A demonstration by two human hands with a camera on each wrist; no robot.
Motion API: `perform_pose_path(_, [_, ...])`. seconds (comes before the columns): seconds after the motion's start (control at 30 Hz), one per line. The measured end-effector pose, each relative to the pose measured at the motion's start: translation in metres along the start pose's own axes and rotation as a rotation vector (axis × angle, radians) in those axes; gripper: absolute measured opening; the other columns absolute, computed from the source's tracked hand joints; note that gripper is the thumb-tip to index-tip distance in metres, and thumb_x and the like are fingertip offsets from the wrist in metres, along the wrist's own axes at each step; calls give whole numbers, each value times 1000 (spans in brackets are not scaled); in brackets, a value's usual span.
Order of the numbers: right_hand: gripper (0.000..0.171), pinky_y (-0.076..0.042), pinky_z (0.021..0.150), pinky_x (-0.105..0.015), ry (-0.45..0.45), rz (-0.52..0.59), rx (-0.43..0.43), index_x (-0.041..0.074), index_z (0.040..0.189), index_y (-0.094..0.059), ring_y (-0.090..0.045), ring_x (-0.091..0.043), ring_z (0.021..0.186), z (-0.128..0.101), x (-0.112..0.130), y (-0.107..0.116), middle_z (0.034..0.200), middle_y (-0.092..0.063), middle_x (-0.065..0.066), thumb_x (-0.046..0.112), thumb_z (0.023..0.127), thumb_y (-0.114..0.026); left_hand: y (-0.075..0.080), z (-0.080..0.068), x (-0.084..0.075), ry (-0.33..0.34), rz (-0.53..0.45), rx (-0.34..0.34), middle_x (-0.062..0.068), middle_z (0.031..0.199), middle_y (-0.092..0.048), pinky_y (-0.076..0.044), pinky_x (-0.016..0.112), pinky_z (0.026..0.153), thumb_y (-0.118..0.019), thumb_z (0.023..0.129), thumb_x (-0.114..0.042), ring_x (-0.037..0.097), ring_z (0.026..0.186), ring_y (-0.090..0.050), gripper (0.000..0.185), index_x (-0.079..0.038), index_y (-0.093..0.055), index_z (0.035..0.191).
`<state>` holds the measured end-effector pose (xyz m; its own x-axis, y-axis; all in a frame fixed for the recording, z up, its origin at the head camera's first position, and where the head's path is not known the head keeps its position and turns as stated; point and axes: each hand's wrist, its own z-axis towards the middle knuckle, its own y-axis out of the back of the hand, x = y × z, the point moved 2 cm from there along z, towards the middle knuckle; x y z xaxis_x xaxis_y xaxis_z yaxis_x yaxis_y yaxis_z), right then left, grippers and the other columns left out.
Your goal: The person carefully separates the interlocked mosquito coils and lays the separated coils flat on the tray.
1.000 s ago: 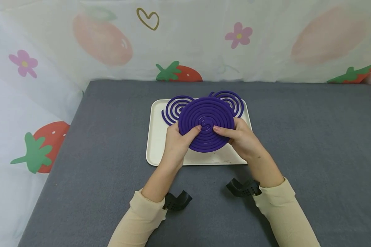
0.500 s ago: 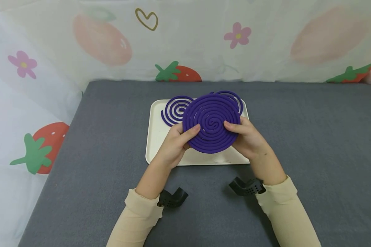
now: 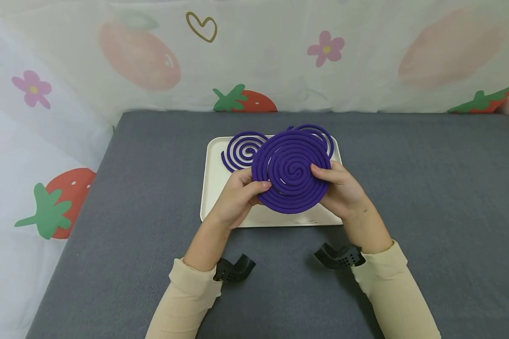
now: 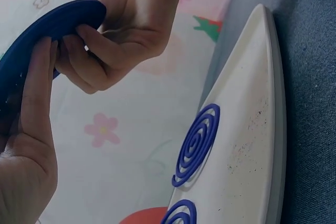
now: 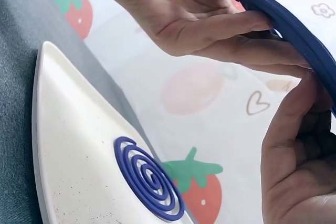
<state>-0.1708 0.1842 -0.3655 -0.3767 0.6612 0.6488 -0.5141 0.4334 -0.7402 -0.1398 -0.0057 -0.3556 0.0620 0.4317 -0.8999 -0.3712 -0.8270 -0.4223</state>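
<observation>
No writing shows on anything. The left hand point(image 3: 237, 195) and right hand point(image 3: 337, 188) each pinch an edge of the large purple coil point(image 3: 291, 172), held just above the white tray point(image 3: 220, 197). Two smaller coils point(image 3: 242, 149) lie at the tray's far edge. Grey mat point(image 3: 428, 188) spreads wide around the tray.

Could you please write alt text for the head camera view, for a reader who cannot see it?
Two hands, the left hand and the right hand, hold a purple double spiral coil by its edges above a white tray. Two thinner single purple spirals lie on the tray behind it, on a grey table with fruit-patterned cloth behind.
</observation>
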Motion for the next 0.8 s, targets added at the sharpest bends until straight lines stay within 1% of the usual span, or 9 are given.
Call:
perform_pose_path(0.1, [18,-50,83,-29,-1,25,13,-1,113,-56,-62,-20,93,-1,0,0,104,-62,-12,3,98,-47,2,0,2,-14,5,26,-1,83,-68,-55,24,67,-54,81,0,10,75,-65,20,3,-62,98])
perform_pose_path(0.23, [19,-50,83,-30,-6,38,19,-1,114,-55,-62,-20,93,-1,0,1,104,-62,-12,3,98,-47,3,2,4,-19,5,39,0,85,-67,-55,24,68,-54,80,2,11,77,-65,21,3,-61,99])
perform_pose_path(0.33, [19,-50,83,-29,0,-10,-8,-1,113,-57,-62,-19,92,-1,1,2,103,-63,-11,4,98,-47,3,2,4,-15,23,29,0,85,-67,-56,25,67,-53,81,4,11,76,-66,20,5,-61,100])
perform_pose_path(0.43, [18,-50,83,-29,4,-76,-39,0,113,-58,-62,-18,91,-1,3,3,103,-63,-10,4,97,-48,3,2,3,-2,40,11,0,85,-68,-56,27,66,-53,82,5,12,75,-66,21,11,-59,102])
perform_pose_path(0.57, [19,-50,83,-29,5,-108,-40,0,114,-57,-62,-18,92,-1,5,4,103,-63,-10,3,97,-48,4,3,3,5,40,20,1,86,-68,-57,29,67,-55,84,2,13,76,-67,24,13,-57,105])
perform_pose_path(0.63, [19,-50,84,-29,15,-93,-18,0,114,-57,-62,-19,93,-2,6,4,104,-63,-10,3,97,-48,4,3,5,7,38,36,1,88,-68,-57,29,68,-55,85,2,13,77,-67,26,15,-55,107])
perform_pose_path(0.8, [19,-49,86,-30,35,2,46,-1,115,-54,-60,-20,97,-3,6,4,108,-61,-11,3,97,-48,3,3,6,28,48,56,3,92,-67,-56,30,70,-53,88,4,14,81,-67,36,24,-44,115])
